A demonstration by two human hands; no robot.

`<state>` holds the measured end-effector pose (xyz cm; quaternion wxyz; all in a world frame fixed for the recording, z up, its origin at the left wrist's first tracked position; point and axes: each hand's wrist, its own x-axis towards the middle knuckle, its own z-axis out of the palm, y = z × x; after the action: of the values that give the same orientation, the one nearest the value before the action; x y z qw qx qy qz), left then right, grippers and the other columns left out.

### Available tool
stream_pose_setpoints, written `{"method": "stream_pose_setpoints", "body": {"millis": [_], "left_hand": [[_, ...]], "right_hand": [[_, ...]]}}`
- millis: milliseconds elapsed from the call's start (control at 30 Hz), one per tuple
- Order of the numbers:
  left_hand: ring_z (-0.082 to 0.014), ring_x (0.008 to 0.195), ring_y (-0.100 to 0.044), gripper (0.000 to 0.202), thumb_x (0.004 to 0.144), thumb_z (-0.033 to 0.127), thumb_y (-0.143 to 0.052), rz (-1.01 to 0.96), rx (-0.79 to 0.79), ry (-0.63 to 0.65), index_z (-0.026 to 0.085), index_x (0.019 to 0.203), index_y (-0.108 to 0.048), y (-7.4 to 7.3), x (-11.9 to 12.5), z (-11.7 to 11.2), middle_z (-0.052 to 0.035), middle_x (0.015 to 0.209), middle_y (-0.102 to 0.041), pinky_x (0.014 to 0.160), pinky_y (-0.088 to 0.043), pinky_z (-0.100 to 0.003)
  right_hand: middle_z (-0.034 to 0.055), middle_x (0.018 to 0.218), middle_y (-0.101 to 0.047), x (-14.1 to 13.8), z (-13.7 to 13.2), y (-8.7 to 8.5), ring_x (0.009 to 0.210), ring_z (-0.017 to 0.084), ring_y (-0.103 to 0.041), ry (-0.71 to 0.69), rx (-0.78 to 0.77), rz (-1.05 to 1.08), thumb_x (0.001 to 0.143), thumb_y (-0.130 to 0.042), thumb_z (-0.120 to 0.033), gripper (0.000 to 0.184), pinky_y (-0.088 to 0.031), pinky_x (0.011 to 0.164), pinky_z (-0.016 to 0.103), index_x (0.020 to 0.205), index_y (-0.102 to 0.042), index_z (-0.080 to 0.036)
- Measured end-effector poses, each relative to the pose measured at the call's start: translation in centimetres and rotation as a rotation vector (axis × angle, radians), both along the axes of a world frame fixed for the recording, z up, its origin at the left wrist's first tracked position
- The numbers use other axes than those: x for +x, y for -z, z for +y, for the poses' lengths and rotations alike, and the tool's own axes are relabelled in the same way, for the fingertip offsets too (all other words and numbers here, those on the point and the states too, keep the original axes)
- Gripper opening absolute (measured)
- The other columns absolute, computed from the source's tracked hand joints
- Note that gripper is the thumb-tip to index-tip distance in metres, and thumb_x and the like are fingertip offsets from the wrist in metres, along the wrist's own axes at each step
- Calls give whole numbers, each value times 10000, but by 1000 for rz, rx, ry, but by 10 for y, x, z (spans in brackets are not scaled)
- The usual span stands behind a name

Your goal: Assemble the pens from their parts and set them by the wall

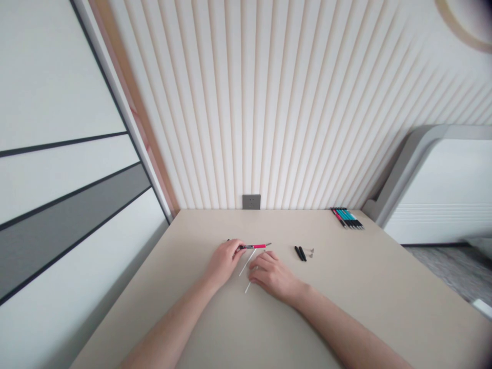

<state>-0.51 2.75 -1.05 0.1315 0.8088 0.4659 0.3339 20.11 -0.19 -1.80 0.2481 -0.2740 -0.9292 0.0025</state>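
Observation:
My left hand [225, 260] is closed around a red and black pen [258, 246], which lies nearly level and points right, its thin tip sticking out. Below the pen, a thin white pen refill [247, 263] lies slanted on the table between my hands. My right hand [272, 275] rests low over the table, its curled fingers closed on a second white refill [247, 288]; the lower end shows, while the fingers hide its middle. To the right lie two black pen caps [300, 253] side by side, with small metallic pieces [311, 251] beside them.
Several teal, red and black pens [348, 218] lie in a row at the back right of the beige table [215, 328]. A ribbed wall [230, 102] with a dark socket [251, 202] rises behind. White and grey panels [77, 200] stand left.

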Motion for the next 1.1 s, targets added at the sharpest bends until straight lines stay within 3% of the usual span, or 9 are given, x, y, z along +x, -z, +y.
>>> {"method": "stream_pose_setpoints", "body": {"millis": [133, 233, 333, 400, 500, 667, 800, 933, 1100], "left_hand": [[-193, 822, -617, 100, 915, 240, -528, 7, -6, -7, 213, 947, -619, 0, -1, 0, -34, 879, -678, 769, -476, -319], [-190, 811, -618, 107, 926, 250, -513, -23, 4, -47, 210, 947, -610, 0, -2, 1, -36, 881, -677, 753, -477, -312], [-195, 791, -624, 114, 927, 252, -504, -58, 26, -112, 206, 948, -606, -1, -4, 3, -44, 860, -674, 727, -479, -307], [-195, 778, -631, 120, 926, 257, -500, -76, 36, -151, 204, 957, -604, -2, -6, 4, -42, 840, -674, 715, -480, -303], [-186, 744, -639, 124, 922, 277, -504, -98, 35, -181, 207, 955, -600, -1, -8, 5, -29, 815, -677, 687, -481, -284], [-178, 728, -635, 127, 918, 289, -506, -111, 30, -180, 206, 937, -601, 0, -9, 6, -28, 811, -677, 657, -477, -265], [-179, 746, -631, 131, 923, 285, -495, -116, 24, -180, 206, 935, -598, 1, -11, 6, -33, 826, -676, 671, -475, -269], [-179, 756, -635, 127, 919, 281, -500, -124, 15, -178, 204, 937, -599, 0, -12, 5, -30, 825, -677, 687, -474, -270], [-174, 728, -617, 133, 930, 274, -487, -104, -8, -137, 204, 908, -598, -1, -9, 3, -17, 793, -661, 670, -454, -263]], "right_hand": [[40, 966, -686, 0, -2, -2, 937, 177, -579, -53, -7, -7, 971, -500, -263, 180, -411, 868, 327, 889, -653, -214], [45, 861, -669, 6, 1, -2, 837, 176, -586, 4, -70, 70, 999, -415, -249, 223, -434, 810, 317, 925, -620, -199], [54, 854, -652, 17, 13, -2, 805, 185, -599, 233, -134, 225, 1006, -355, -235, 248, -455, 757, 302, 990, -601, -205], [73, 963, -642, 25, 26, -4, 881, 192, -615, 443, -184, 268, 1005, -327, -220, 274, -462, 774, 296, 1113, -577, -208], [107, 1123, -595, 29, 50, -10, 930, 194, -623, 636, -293, 85, 974, -374, -189, 331, -451, 794, 289, 1267, -529, -196], [72, 946, -634, 16, 90, -14, 791, 161, -619, 583, -376, -64, 933, -511, -267, 208, -432, 704, 244, 1001, -689, -185], [85, 898, -633, 6, 106, -10, 734, 157, -601, 593, -393, -118, 940, -519, -349, 277, -416, 667, 251, 871, -697, -148], [112, 918, -637, 10, 99, -12, 726, 170, -608, 638, -384, -132, 949, -500, -346, 299, -409, 657, 272, 845, -687, -137], [88, 923, -650, 31, 53, -18, 792, 179, -634, 649, -362, -121, 950, -469, -267, 253, -406, 670, 262, 877, -693, -177]]}}
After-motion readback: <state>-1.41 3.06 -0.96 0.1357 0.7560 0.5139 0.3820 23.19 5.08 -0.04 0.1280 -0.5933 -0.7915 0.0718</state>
